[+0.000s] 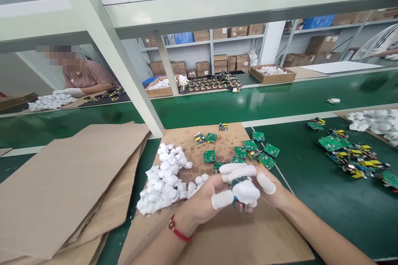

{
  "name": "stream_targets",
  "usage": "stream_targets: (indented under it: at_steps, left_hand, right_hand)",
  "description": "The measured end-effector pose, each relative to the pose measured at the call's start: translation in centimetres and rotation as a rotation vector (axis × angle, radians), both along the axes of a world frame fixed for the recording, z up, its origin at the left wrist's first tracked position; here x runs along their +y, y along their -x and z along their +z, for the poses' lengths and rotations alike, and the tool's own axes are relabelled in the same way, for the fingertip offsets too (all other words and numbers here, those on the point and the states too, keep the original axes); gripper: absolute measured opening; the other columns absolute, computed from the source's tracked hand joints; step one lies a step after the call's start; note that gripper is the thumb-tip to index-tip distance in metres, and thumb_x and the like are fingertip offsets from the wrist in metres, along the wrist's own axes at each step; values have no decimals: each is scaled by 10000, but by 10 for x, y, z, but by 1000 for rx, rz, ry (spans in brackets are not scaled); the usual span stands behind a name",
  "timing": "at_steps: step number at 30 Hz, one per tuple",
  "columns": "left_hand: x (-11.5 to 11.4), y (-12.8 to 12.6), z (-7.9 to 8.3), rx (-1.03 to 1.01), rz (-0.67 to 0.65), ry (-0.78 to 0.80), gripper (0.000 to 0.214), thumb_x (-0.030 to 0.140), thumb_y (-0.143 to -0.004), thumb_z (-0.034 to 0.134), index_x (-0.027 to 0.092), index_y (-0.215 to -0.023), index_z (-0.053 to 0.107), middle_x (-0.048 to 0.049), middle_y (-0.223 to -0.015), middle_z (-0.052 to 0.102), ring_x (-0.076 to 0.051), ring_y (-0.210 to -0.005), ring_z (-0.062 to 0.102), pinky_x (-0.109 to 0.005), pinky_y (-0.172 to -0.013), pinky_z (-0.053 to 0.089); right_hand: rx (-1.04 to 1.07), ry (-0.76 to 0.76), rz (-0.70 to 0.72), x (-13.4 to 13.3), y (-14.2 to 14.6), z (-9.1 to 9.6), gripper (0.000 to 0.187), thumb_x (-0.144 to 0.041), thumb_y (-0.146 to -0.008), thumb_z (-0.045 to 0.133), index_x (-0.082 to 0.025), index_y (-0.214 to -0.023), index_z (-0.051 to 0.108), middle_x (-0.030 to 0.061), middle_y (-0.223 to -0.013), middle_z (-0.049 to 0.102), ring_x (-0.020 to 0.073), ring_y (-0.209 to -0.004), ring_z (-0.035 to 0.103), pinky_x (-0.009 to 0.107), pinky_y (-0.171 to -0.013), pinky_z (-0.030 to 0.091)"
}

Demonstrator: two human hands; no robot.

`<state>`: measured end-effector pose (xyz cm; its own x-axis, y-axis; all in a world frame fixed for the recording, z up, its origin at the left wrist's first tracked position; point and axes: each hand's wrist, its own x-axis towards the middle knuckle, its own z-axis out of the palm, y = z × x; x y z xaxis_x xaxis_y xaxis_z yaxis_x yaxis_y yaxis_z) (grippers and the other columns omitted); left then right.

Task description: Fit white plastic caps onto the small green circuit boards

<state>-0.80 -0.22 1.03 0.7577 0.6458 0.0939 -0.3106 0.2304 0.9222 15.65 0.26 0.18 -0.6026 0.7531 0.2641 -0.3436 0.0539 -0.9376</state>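
White foam sits on a small green circuit board point(245, 192), held above a cardboard sheet point(236, 240). The left hand point(199, 201) and right hand point(264, 186) pinch it between them, their white finger cots point(222, 199) giving a steady, close hold. Just left lies a heap of white foam pieces point(164, 180); loose green boards point(245, 151) spread ahead across the cardboard and green table point(326, 223).

Green workbench point(298, 165) topped with a cardboard sheet point(192, 161), scattered circuit boards point(209, 156) and heaped white caps point(164, 182)
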Motion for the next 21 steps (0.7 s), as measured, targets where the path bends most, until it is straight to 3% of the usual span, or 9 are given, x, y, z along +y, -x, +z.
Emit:
stream_targets:
  at_steps: [3,8,13,18,21]
  left_hand:
    - [0,-2,2,-33,28,35,469,482,-685,647,139,-1003,620,-87,-845,649,-192,-782,607,-269,-676,434]
    - [0,1,6,84,66,-36,406,456,-710,633,140,-964,641,-79,-819,656,-172,-761,600,-239,-647,422]
    - [0,5,8,128,10,-62,398,447,-690,655,128,-928,651,-78,-803,653,-166,-736,596,-234,-631,430]
    - [-2,2,8,56,-22,-30,380,405,-682,671,124,-936,636,-75,-813,639,-143,-677,587,-224,-592,434]
    - [-2,2,7,122,24,-12,358,370,-652,705,122,-902,642,-64,-808,631,-123,-665,565,-227,-616,447]
  right_hand:
    - [17,12,21,0,1,3,452,-579,-755,556,-200,-975,667,113,-1075,624,117,-548,607,203,-445,481]
    - [86,24,84,3,-3,-3,308,-433,-762,639,-244,-1006,635,104,-1236,519,110,-667,627,205,-512,509]
    - [42,-79,60,3,-6,-5,256,-389,-737,678,-224,-930,648,124,-1262,499,245,-1031,558,281,-591,525]
    - [23,-151,69,5,-3,1,469,-628,-721,559,-170,-786,638,147,-1205,543,298,-1135,485,473,-864,429]
    - [-98,-189,11,5,-3,4,292,-453,-722,667,-169,-716,597,126,-1164,572,263,-1130,497,464,-923,385]
